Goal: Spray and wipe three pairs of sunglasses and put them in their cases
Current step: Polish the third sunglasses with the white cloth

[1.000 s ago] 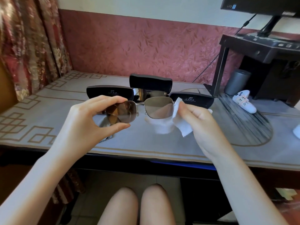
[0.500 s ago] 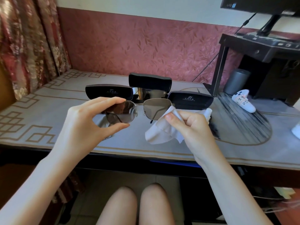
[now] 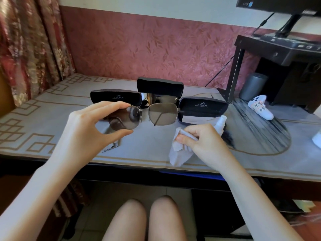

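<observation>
- The person's left hand [image 3: 83,129] is raised over the grey cloth-covered table with its tan key-pattern border [image 3: 43,110]. Thumb below and fingers on top pinch one lens of a pair of thin metal-framed sunglasses with grey-brown lenses [image 3: 163,113].
- The sunglasses hang in the air, held level in front of the cases; one temple arm shows through the free lens.
- The right hand [image 3: 203,141] sits lower, near the table's front edge and apart from the sunglasses. Its fingers are curled round a crumpled white cloth [image 3: 178,153], with the thumb pressing it down.
- Three black hard cases stand open in a row: the left case [image 3: 116,98], the middle case [image 3: 159,86] set further back with a dark pair [image 3: 163,98] in it, and the right case [image 3: 203,106].
- A white spray bottle [image 3: 221,121] lies just behind the right hand, partly hidden.
</observation>
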`<action>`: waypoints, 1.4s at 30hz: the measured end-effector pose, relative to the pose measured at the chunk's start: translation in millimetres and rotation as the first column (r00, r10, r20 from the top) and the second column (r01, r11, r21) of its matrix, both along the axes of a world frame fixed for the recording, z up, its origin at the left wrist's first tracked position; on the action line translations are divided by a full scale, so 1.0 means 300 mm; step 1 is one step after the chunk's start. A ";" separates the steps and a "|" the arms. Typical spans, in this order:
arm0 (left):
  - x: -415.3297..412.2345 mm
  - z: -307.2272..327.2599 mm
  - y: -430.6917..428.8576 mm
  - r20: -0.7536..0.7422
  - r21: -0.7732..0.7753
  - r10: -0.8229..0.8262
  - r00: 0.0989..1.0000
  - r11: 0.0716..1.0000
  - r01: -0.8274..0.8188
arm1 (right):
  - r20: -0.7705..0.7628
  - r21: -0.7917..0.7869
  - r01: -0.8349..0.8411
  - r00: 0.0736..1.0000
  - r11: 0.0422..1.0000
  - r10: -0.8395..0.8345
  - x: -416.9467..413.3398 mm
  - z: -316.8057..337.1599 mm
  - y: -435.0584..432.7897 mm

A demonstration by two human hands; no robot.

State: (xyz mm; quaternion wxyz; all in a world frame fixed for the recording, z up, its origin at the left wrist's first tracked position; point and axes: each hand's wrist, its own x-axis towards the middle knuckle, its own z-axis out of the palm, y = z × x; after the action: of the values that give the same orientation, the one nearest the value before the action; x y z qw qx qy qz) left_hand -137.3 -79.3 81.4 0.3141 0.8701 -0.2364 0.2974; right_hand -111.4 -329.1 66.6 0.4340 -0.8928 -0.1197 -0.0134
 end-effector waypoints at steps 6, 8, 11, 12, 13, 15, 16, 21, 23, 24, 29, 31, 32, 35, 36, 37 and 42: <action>0.008 -0.020 -0.005 -0.041 -0.019 -0.007 0.999 1.000 0.006 | -0.003 -0.253 0.107 0.994 0.961 -0.111 0.041 -0.003 0.023; 0.007 -0.022 -0.001 -0.051 -0.028 0.001 0.999 1.000 -0.002 | 0.014 -0.251 0.175 0.984 0.952 -0.177 0.036 -0.002 0.017; 0.006 -0.022 0.005 -0.056 -0.045 0.012 0.998 0.999 -0.015 | 0.156 -0.019 0.220 0.964 0.975 -0.214 0.029 0.013 0.005; 0.006 -0.022 0.004 -0.056 -0.047 0.012 0.998 0.999 -0.014 | 0.201 0.063 0.216 0.954 0.974 -0.224 0.025 0.022 0.003; 0.006 -0.022 0.003 -0.054 -0.049 0.010 0.998 0.999 -0.012 | 0.211 0.154 0.186 0.953 0.970 -0.216 0.023 0.032 0.004; 0.005 -0.018 -0.002 -0.048 -0.054 0.004 0.999 0.999 -0.006 | 0.141 0.339 0.092 0.979 0.936 -0.147 0.021 0.049 0.011; 0.005 -0.017 -0.003 -0.044 -0.057 0.001 0.999 0.998 -0.004 | 0.109 0.396 0.054 0.989 0.917 -0.105 0.019 0.053 0.015; 0.007 -0.009 -0.012 -0.028 -0.072 0.015 0.999 0.997 -0.017 | 0.095 0.520 -0.054 0.995 0.853 0.005 0.012 0.067 0.014; 0.007 -0.007 -0.016 -0.029 -0.078 0.014 0.999 0.997 -0.016 | 0.060 0.599 -0.074 0.997 0.798 0.047 0.012 0.070 0.008; 0.007 -0.007 -0.019 -0.034 -0.086 0.012 0.999 0.996 -0.015 | 0.044 0.630 -0.080 0.997 0.773 0.068 0.013 0.071 0.005; 0.008 -0.012 -0.026 -0.063 -0.148 -0.017 0.998 0.989 0.007 | 0.042 0.664 -0.134 0.989 0.735 0.142 0.014 0.076 -0.021; 0.009 -0.012 -0.028 -0.072 -0.177 -0.033 0.997 0.984 0.020 | 0.039 0.673 -0.151 0.985 0.724 0.169 0.010 0.085 -0.032; 0.008 -0.011 -0.030 -0.077 -0.196 -0.044 0.996 0.980 0.028 | 0.043 0.673 -0.156 0.984 0.723 0.172 0.010 0.088 -0.038; 0.008 -0.011 -0.037 -0.094 -0.242 -0.078 0.992 0.969 0.054 | 0.064 0.667 -0.161 0.985 0.727 0.160 0.012 0.090 -0.050; 0.009 -0.013 -0.040 -0.100 -0.261 -0.094 0.991 0.963 0.065 | 0.068 0.664 -0.155 0.987 0.732 0.148 0.013 0.086 -0.052; 0.009 -0.016 -0.043 -0.109 -0.289 -0.115 0.987 0.954 0.079 | 0.071 0.661 -0.148 0.988 0.736 0.135 0.015 0.082 -0.053; 0.018 -0.029 -0.061 -0.171 -0.441 -0.209 0.963 0.890 0.115 | 0.093 0.644 -0.124 0.992 0.755 0.083 0.020 0.066 -0.049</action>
State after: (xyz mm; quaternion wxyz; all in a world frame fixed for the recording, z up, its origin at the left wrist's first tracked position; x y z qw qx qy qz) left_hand -132.0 -97.6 72.9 0.5442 0.7841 -0.2025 0.2192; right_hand -105.4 -343.8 86.2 0.7121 -0.6790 -0.1696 -0.0561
